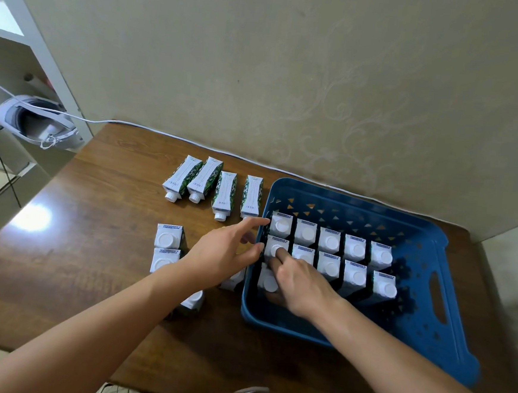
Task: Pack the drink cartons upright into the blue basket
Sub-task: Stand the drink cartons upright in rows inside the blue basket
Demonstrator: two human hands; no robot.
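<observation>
Your right hand [299, 281] is inside the blue basket [407, 338]; its fingers [282, 254] curl around a carton [268, 280] at the near left corner, one fingertip on the next cap. Press it down straight, close against its neighbours. Your left hand [224, 252] hovers over the rim, fingers spread, holding nothing. Beyond its fingertips, four cartons [213, 183] lie flat on the desk [95, 214].

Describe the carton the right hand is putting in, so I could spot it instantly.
Start at the blue basket on the table. Two full rows of upright cartons stand inside. The carton under the right hand stands alone in front of them at the left wall, starting a third row.
</observation>
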